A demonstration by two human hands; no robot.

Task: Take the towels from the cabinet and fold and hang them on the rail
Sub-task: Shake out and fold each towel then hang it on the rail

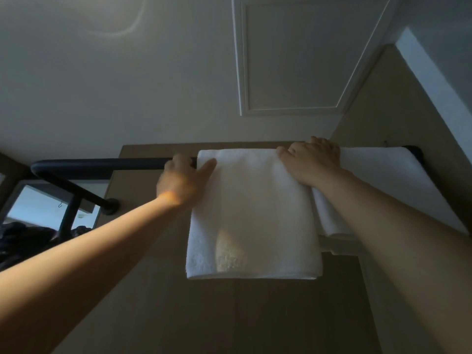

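Gripping the towel (252, 213), left hand (178, 178) and right hand (313, 160) hide their fingertips.

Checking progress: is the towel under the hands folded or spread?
Folded: the towel drapes over the rail, doubled layers at its bottom edge.

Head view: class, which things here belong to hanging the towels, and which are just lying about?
Job: middle towel, draped over the black rail; right towel beside it; left hand, gripping the rail at the towel's edge; right hand, holding the towel's top.
Just there: ceiling hatch; dark heap, lower left.
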